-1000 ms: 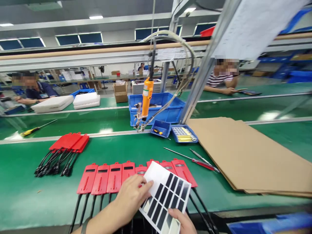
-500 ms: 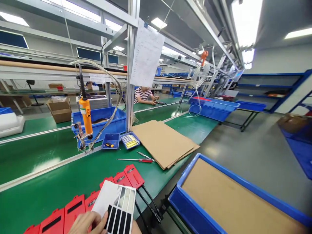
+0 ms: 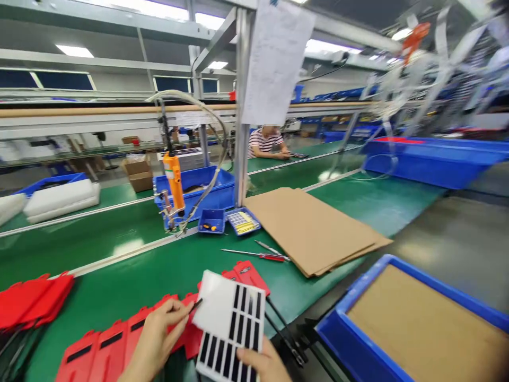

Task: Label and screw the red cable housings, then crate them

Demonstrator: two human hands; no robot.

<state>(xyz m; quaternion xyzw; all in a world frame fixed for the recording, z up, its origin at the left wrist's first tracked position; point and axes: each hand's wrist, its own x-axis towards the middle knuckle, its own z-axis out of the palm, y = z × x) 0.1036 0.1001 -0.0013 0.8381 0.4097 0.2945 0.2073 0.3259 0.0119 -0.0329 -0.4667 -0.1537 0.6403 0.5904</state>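
Note:
My left hand (image 3: pixel 161 331) pinches a small black adhesive strip (image 3: pixel 196 305) between thumb and fingertips, just left of the sheets. My right hand (image 3: pixel 266 363) grips white sheets of black strips (image 3: pixel 248 323) from below right, its thumb on top. Blank white backing (image 3: pixel 214 305) shows on the sheets' upper left part. Under and beside my hands lies a row of flat red cases (image 3: pixel 105 350); several to the left bear a black strip. Black cables (image 3: pixel 284 334) run from the cases over the table's near edge.
More red cases (image 3: pixel 35 302) lie at the left. Beyond my hands are a red-handled screwdriver (image 3: pixel 270 257), small blue trays (image 3: pixel 212 221) and cardboard sheets (image 3: pixel 314 228). An orange electric screwdriver (image 3: pixel 174 183) hangs above the bench. A blue bin (image 3: pixel 338 329) stands at right; a person (image 3: pixel 266 143) sits across.
My view has turned left, bringing more red cases into sight. My left hand has come away from the sheets with a black strip. The sheets now show more black strips towards me.

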